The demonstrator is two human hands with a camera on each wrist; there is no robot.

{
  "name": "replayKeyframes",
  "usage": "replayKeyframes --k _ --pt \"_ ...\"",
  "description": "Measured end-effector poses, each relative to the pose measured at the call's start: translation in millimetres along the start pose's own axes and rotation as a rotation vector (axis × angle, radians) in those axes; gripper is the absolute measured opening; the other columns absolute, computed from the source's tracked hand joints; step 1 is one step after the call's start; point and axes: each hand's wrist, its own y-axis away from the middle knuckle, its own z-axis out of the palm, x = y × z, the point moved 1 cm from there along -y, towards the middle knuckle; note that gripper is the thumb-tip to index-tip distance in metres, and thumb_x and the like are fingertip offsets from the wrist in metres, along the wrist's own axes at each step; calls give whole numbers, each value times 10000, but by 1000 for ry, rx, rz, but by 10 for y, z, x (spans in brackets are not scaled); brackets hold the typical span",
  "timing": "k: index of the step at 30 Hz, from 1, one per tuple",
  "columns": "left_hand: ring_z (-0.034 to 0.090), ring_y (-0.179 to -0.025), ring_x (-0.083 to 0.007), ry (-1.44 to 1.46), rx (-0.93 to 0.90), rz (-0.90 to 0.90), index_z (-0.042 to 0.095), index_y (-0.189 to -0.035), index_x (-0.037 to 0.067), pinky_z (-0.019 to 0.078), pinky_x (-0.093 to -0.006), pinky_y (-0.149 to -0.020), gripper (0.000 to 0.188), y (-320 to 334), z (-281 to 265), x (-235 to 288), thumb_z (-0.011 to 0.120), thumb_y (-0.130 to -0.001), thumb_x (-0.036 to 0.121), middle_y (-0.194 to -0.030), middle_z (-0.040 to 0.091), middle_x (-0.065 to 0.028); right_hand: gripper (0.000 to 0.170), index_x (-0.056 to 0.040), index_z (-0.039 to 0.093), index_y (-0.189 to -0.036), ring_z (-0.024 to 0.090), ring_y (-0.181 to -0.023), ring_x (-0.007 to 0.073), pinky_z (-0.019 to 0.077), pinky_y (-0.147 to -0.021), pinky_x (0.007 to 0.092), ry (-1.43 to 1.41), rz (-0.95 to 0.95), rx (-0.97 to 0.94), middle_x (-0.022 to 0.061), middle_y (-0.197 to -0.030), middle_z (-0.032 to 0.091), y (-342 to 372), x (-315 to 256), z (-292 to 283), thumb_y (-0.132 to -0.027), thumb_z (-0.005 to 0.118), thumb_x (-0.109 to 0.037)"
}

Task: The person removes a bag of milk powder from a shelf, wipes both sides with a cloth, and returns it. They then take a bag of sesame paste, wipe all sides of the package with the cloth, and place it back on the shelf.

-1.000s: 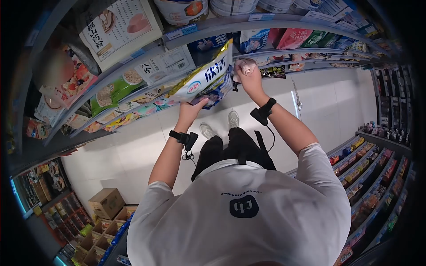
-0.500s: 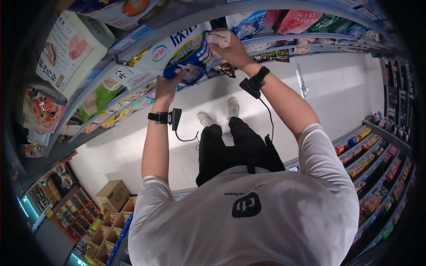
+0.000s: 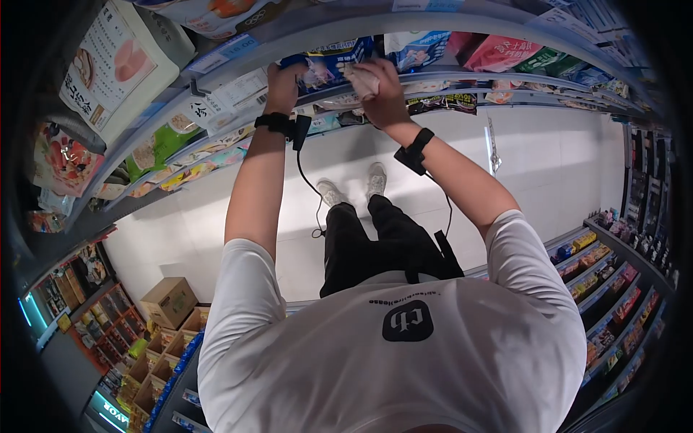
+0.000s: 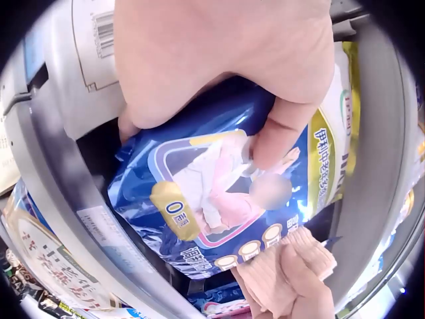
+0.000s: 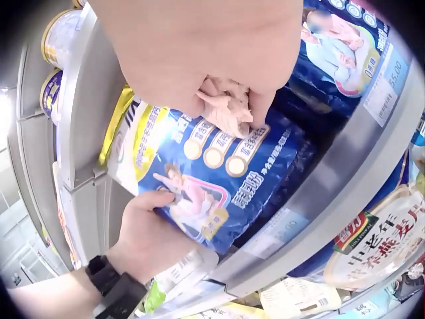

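A blue, white and gold bag of milk powder point(image 5: 265, 176) sits at the shelf, its lower part near the front rail. My left hand point(image 3: 284, 88) grips this bag by one lower side, with the thumb laid across the printed front in the left wrist view. A crumpled pale pink cloth point(image 4: 282, 272) is pinched in my right hand point(image 3: 386, 101). The right wrist view shows the cloth right at the bag's front, beside the round printed badges. My right palm hides part of the bag's side there.
A similar blue bag point(image 5: 339, 56) stands beside it on the same shelf, behind a rail with price labels point(image 5: 383, 93). Pink bags point(image 3: 505, 52) and green bags point(image 3: 545, 61) are farther right. Below, a lower shelf holds an oatmeal bag point(image 5: 378, 236).
Both hands and the milk powder bag have moved forward from in front of the shelf onto it. The right hand keeps the cloth, and the left hand keeps its grip on the bag.
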Motion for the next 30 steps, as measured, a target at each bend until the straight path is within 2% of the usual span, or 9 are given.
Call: replayKeyframes --k 2,5,8,10,13,16,21,28,30 --pt "624 -1009 -269 859 42 -563 517 -1186 -54 485 -338 -899 505 -104 74 85 701 -717 -13 -1134 619 -178 502 -107 631 -1173 582 -1131 363 525 -926 433 -75 144 -218 168 -1216 587 98 -10 23 -711 663 88" --pt "613 -1066 -315 514 55 -404 417 -1301 -20 466 -353 -946 647 -48 53 255 717 -735 67 -1181 600 -201 505 -78 613 -1167 604 -1076 364 508 -911 451 -7 -126 -347 144 -1127 630 133 111 160 -694 696 75" --pt "602 -1121 -358 402 185 -422 333 -1365 11 455 -387 -979 740 66 131 323 725 -744 101 -1237 578 -226 501 -81 609 -1158 617 -1024 351 491 -889 448 32 -29 -393 114 -1084 646 103 212 211 -684 711 45" --pt "496 -1234 -262 433 83 -522 271 -1404 9 409 -342 -1035 754 129 158 302 685 -775 -25 -1325 497 -178 494 -90 613 -1149 619 -1008 341 483 -876 442 72 -53 -362 104 -1063 646 126 262 244 -681 712 34" --pt "521 -1208 -267 511 91 -569 351 -1373 -14 403 -343 -1042 682 237 226 258 684 -778 -22 -1267 540 -162 495 -104 616 -1145 619 -976 329 469 -857 433 178 -72 -273 102 -1017 645 115 188 188 -675 706 23" --pt "587 -1017 -225 482 85 -654 483 -1249 -41 466 -330 -899 499 267 190 293 676 -790 -3 -1095 602 -114 498 -104 620 -1144 613 -955 334 467 -844 436 220 -39 -216 117 -984 643 70 208 145 -670 689 32" --pt "499 -722 -106 821 47 -922 592 -973 -33 382 -283 -610 187 289 176 431 654 -811 35 -876 585 -42 428 -78 647 -1095 599 -920 368 489 -821 448 132 -128 -298 153 -958 638 -112 341 85 -685 659 43" --pt "553 -807 -175 667 164 -798 615 -960 -44 440 -313 -742 157 312 228 571 615 -837 53 -853 614 -62 432 -85 646 -1115 599 -919 362 482 -825 446 165 -93 -341 147 -955 639 19 382 98 -698 673 23" --pt "569 -858 -205 579 -3 -805 631 -984 -33 439 -320 -804 168 325 118 524 583 -856 64 -934 652 -108 420 -97 651 -1103 600 -919 360 477 -823 456 228 -24 -286 136 -957 637 151 219 31 -699 679 15"
